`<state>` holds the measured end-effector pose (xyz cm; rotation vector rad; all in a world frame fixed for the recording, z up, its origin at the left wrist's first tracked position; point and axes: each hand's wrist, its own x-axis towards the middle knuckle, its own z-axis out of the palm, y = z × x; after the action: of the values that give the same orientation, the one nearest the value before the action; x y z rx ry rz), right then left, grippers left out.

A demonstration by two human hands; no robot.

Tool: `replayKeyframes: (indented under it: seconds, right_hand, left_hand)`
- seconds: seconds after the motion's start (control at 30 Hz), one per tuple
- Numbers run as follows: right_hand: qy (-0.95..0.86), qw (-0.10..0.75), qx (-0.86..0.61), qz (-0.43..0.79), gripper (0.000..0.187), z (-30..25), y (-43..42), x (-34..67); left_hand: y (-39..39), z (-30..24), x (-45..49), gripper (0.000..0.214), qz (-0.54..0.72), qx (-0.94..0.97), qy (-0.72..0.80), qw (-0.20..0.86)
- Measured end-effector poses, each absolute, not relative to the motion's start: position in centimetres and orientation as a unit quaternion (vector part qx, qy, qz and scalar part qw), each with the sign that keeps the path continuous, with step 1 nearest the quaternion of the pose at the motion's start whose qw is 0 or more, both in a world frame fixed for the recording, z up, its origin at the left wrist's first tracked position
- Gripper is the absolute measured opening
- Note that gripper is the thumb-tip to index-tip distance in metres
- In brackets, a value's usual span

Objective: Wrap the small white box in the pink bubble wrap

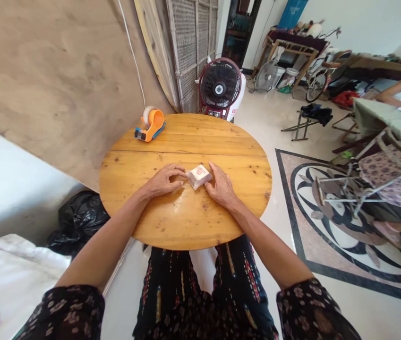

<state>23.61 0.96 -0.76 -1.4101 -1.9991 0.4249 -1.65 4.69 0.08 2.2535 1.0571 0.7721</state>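
A small whitish box in clear wrapping [199, 176], with a reddish print on top, lies on a round wooden table [172, 226]. My left hand [166, 181] rests just left of it, thumb and fingers apart, the fingertips at the wrap's left end. On the other side my right hand [222, 185] is spread, its thumb and forefinger either side of the box's right corner. Whether the fingertips press on the wrap I cannot tell. Toward the table's far left edge stands an orange and blue tape dispenser [154, 125] with a roll of clear tape.
A dark red fan [219, 87] stands just behind the table. Black plastic bags [81, 217] lie at the left under a wooden board [62, 71]. To the right are a folding stool [304, 123], a chair with patterned cloth [391, 174] and a person at another table [380, 115].
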Motion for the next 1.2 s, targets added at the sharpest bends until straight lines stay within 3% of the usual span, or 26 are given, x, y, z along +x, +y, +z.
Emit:
replayKeyframes:
  seconds: [0.3, 0.5, 0.63, 0.77, 0.93, 1.2]
  right_hand:
    - [-0.764, 0.342, -0.529, 0.139, 0.068, 0.4, 0.0, 23.5]
    - [-0.717, 0.436, -0.526, 0.139, 0.044, 1.5, -0.5, 24.2]
    - [-0.692, 0.450, -0.548, 0.136, 0.039, 1.3, -0.2, 24.3]
    - [-0.703, 0.431, -0.544, 0.156, 0.040, 0.7, 0.3, 24.3]
    - [-0.723, 0.402, -0.521, 0.211, 0.045, 0.5, 1.1, 24.5]
    - [-0.804, 0.251, -0.473, 0.259, 0.057, 6.3, -9.1, 23.5]
  left_hand:
    - [5.2, -0.4, -2.0, 0.028, 0.339, 0.805, 0.419, 0.249]
    - [6.0, -0.8, -3.0, 0.026, 0.403, 0.684, 0.565, 0.225]
    - [5.5, 0.1, -2.8, 0.026, 0.365, 0.731, 0.511, 0.267]
    - [4.9, 1.0, -2.4, 0.025, 0.305, 0.805, 0.416, 0.294]
    - [4.8, 1.0, -2.2, 0.025, 0.290, 0.818, 0.408, 0.284]
    - [5.8, 0.1, -3.1, 0.030, 0.377, 0.713, 0.533, 0.255]
